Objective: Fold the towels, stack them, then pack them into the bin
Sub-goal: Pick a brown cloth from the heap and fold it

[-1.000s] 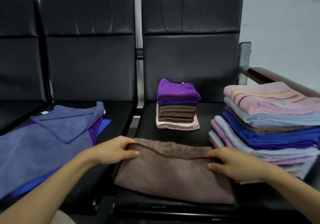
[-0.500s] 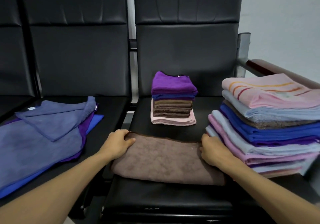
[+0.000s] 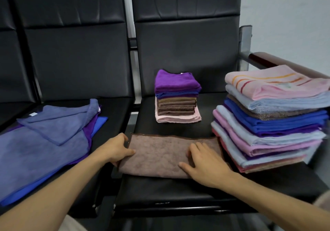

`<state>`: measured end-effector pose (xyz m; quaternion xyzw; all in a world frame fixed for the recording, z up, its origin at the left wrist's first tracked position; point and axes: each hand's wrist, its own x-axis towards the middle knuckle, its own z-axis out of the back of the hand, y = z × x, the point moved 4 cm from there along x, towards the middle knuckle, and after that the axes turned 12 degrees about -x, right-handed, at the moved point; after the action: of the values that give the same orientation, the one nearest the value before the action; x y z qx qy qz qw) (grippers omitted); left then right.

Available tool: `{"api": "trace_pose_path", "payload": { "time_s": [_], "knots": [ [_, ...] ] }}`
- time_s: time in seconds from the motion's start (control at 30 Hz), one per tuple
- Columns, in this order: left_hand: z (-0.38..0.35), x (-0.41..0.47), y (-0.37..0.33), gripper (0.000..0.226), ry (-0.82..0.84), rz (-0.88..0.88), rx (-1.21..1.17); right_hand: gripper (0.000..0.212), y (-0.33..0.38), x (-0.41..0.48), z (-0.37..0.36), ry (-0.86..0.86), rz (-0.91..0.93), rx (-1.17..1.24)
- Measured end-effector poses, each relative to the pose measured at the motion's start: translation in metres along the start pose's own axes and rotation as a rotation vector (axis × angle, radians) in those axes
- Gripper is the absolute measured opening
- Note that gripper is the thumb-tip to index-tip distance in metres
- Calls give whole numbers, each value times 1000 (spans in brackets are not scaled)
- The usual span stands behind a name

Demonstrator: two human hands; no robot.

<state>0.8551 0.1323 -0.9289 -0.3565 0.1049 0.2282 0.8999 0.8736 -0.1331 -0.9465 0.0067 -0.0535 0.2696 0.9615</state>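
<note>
The towel (image 3: 160,156), folded once, lies on the seat (image 3: 160,191) front. The right hand (image 3: 205,162) has moved from the end onto the cloth, flat, fingers spread. The left hand (image 3: 114,150) apparently pinches the other end, suggesting another fold.

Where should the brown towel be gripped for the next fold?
Its left short end, coming from the left. The towel lies flat as a left-right strip; that end is at the edge of the seat with room beside it, where the left hand holds it. The right end is crowded by the tall stack; the right hand lies flat near it.
</note>
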Motion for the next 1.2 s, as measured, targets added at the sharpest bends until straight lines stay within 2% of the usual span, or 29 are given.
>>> {"api": "trace_pose_path", "payload": {
  "time_s": [0.17,0.27,0.37,0.47,0.53,0.63,0.73,0.8,0.97,1.1,1.2],
  "knots": [
    [7,-4,-4,56,-73,-174,-86,49,7,11,-14,159,-149,47],
    [15,-12,-9,48,-86,-298,-341,45,15,15,-15,136,-153,53],
    [23,-25,-25,41,-98,-364,-646,36,25,17,-13,58,-34,90],
    [27,-35,-40,31,-91,-413,-796,35,31,18,0,77,213,256],
    [27,-39,-47,24,-84,-423,-851,32,23,19,12,56,289,286],
    [23,-43,-61,19,-55,-401,-878,21,-9,19,25,-50,77,137],
    [8,-48,-82,17,39,-393,-931,25,-40,18,12,192,-137,21],
    [-7,-50,-96,17,60,-389,-891,26,-47,17,3,302,-195,119],
    [-64,-39,-121,19,56,-360,-664,4,-48,18,-11,291,-207,259],
    [-110,-31,-125,15,61,-376,-296,18,-55,21,-17,331,-229,367],
    [-125,-29,-123,23,92,-405,-233,19,-57,21,-20,357,-224,432]
  ]
}}
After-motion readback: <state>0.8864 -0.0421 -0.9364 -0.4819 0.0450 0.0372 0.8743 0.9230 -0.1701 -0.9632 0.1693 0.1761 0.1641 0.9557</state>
